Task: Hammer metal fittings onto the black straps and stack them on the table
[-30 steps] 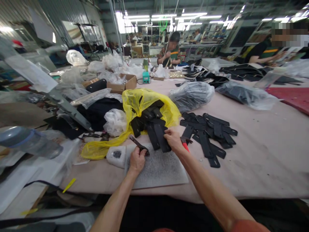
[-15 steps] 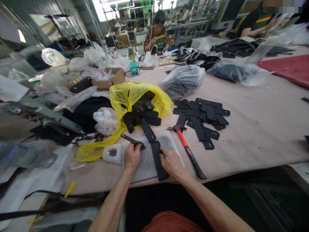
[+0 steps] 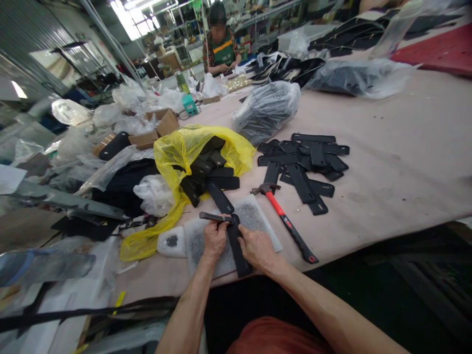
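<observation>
My left hand (image 3: pixel 215 239) is closed around a dark metal punch tool (image 3: pixel 216 217), whose tip rests at the upper end of a black strap piece (image 3: pixel 236 246). My right hand (image 3: pixel 258 248) presses that strap flat on a grey speckled cutting pad (image 3: pixel 254 216), fingers curled over its right edge. A red-handled hammer (image 3: pixel 285 221) lies just right of the pad, untouched. Behind the pad, a yellow plastic bag (image 3: pixel 184 147) spills more black straps (image 3: pixel 217 179).
A pile of punched black straps (image 3: pixel 306 162) lies to the right on the pink table (image 3: pixel 398 162). Clear bags of dark parts (image 3: pixel 267 110), a cardboard box (image 3: pixel 162 128) and white bags crowd the back left. A person (image 3: pixel 220 42) works at the far end.
My right hand let go of the hammer, which now lies on the table, and pulled one strap onto the pad. My left hand brought the punch to the strap's end.
</observation>
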A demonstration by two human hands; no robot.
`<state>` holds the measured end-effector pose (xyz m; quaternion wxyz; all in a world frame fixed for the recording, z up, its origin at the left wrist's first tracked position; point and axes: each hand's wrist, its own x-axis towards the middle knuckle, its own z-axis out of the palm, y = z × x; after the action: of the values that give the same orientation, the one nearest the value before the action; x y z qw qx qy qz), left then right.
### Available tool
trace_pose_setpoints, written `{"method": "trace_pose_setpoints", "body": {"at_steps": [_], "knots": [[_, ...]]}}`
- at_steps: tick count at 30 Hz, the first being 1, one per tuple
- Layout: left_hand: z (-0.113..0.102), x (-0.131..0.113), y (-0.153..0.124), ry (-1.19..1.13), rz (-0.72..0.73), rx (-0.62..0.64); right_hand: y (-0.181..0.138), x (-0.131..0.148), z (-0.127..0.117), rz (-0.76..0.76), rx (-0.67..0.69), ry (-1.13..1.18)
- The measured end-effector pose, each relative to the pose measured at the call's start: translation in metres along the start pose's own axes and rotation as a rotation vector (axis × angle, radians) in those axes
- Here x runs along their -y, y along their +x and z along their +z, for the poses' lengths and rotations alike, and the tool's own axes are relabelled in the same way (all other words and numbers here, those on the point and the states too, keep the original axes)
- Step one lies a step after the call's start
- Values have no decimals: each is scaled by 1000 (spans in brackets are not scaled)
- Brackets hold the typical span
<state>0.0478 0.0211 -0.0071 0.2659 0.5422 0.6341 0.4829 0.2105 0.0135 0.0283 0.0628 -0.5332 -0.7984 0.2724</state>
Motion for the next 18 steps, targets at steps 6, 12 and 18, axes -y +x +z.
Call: {"method": "trace_pose_setpoints", "body": {"at_steps": [6, 12, 18], "knots": [[1, -1, 3, -5, -12, 29, 1, -3, -2, -13, 19, -4], [3, 1, 4, 43, -14, 42, 1, -3, 0, -17, 31, 3], [5, 0, 7, 98, 26, 61, 1, -3, -1, -22, 48, 12]]}}
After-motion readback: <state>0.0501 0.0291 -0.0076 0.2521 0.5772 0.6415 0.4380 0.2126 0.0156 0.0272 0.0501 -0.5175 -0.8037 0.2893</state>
